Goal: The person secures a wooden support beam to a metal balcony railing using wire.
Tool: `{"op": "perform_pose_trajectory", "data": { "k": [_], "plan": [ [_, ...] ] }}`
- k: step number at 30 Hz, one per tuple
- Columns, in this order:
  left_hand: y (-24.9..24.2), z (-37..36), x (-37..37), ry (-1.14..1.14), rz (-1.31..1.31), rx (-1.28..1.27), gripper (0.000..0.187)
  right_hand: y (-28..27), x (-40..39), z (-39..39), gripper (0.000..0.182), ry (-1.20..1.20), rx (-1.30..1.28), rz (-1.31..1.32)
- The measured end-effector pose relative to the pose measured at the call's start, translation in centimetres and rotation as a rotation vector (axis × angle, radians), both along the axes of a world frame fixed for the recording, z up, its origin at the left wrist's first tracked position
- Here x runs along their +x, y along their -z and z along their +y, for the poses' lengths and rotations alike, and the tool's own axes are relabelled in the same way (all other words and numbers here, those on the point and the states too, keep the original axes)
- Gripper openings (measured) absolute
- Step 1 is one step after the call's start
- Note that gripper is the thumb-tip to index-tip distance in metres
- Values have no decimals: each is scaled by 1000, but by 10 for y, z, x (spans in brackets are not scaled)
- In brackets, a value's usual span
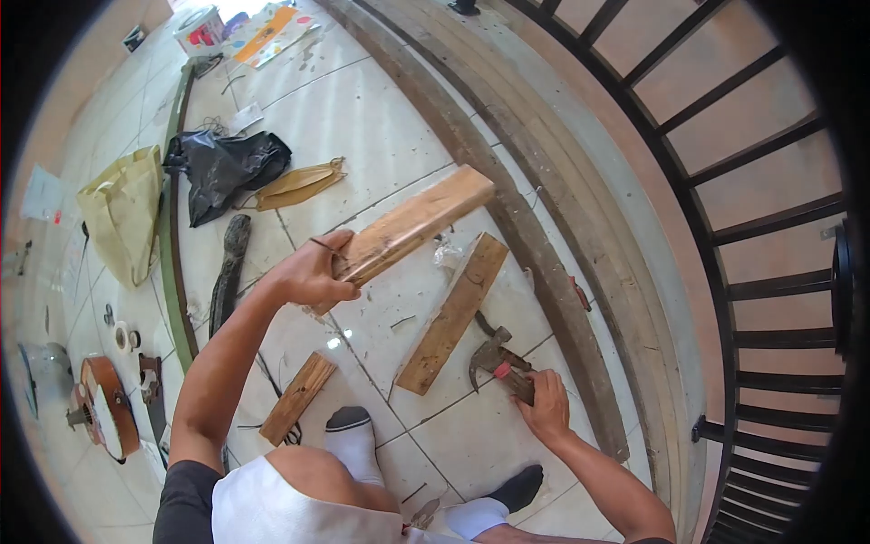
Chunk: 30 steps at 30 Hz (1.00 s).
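My left hand (313, 270) is closed round the near end of a wooden block (417, 222), raised above the tiles and slanting up to the right. A thin dark piece, perhaps a nail, sticks out by its fingers. My right hand (546, 406) grips the short handle of a claw hammer (492, 355), low over the floor, with a red band near its head. Between the hands a second wooden block (453, 313) lies on the tiles. A shorter piece of wood (297, 399) rests near my left foot.
Long wooden beams (544, 263) run along the right, beside a black metal railing (711, 199). At the left lie a black plastic bag (227, 168), a yellowish bag (122, 213), a green bar (169, 236) and a circular saw (107, 408). A bucket (199, 32) stands far back.
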State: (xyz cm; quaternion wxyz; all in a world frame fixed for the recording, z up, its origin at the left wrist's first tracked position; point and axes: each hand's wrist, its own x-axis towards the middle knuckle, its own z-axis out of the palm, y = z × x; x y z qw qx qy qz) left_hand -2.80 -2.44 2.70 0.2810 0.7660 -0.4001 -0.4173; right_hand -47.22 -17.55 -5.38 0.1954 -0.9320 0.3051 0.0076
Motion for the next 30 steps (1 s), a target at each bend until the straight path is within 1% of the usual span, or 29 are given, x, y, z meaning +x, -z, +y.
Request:
{"op": "perform_pose_trajectory", "data": {
  "k": [2,3,6,7,8,9,10,11,12,14,15,16,18,19,20,22,23,24,25,26,28,29,30],
  "plan": [
    [-3,-2,1,73,-3,-13,68,-13,11,-3,57,3,17,17],
    [-6,-3,4,71,-10,-17,68,-29,27,-6,60,-62,-32,-87],
    [-11,-3,5,326,-241,-148,58,-91,95,-21,68,-204,-171,-346],
    [-16,-6,3,346,-240,-156,58,-119,122,-25,71,-271,-264,-351],
    [-23,-6,1,433,-264,-161,58,-143,146,-29,74,-339,-361,-354],
    [-31,-9,-1,516,-293,-168,59,-153,164,-35,74,-324,-377,-352],
    [-38,-12,-5,530,-293,-176,59,-161,178,-38,76,-415,-371,-275],
    [-45,-14,-10,617,-365,-186,59,-164,187,-39,78,-506,-359,-196],
    [-54,-16,-15,700,-438,-195,60,-164,194,-40,78,-498,-360,-191],
    [-68,-21,-20,719,-457,-157,62,-164,204,-41,73,-451,288,439],
    [-70,-24,-19,773,-538,-123,68,-143,196,-41,67,-512,319,252],
    [-70,-25,-17,823,-624,-89,74,-126,187,-35,67,-511,317,258],
    [-57,-17,-8,517,-942,-418,84,-107,176,-17,66,-222,505,6],
    [-53,-17,-4,277,-980,-425,88,-98,176,-9,67,-77,525,-53],
    [-42,-17,-9,-28,-912,-530,80,-90,178,2,67,-73,521,-55],
    [-10,-10,-26,-329,-555,-503,73,-77,193,21,71,351,527,-380],
    [7,-9,-38,-362,-107,-437,60,-74,205,27,71,458,499,-277],
    [11,-12,-50,-343,304,-306,54,-69,218,32,71,460,497,-276],
    [10,-13,-67,-312,457,-253,54,-62,232,34,74,596,556,-425],
    [2,-18,-79,-268,460,-217,56,-53,243,36,77,734,616,-571],
    [3,-31,-78,-163,343,-242,62,-40,262,33,74,748,610,-559],
    [2,-35,-77,-163,345,-240,62,-47,269,32,74,797,580,-540],
    [0,-40,-76,-150,324,-180,59,-52,275,31,74,844,547,-524]
  ]
}}
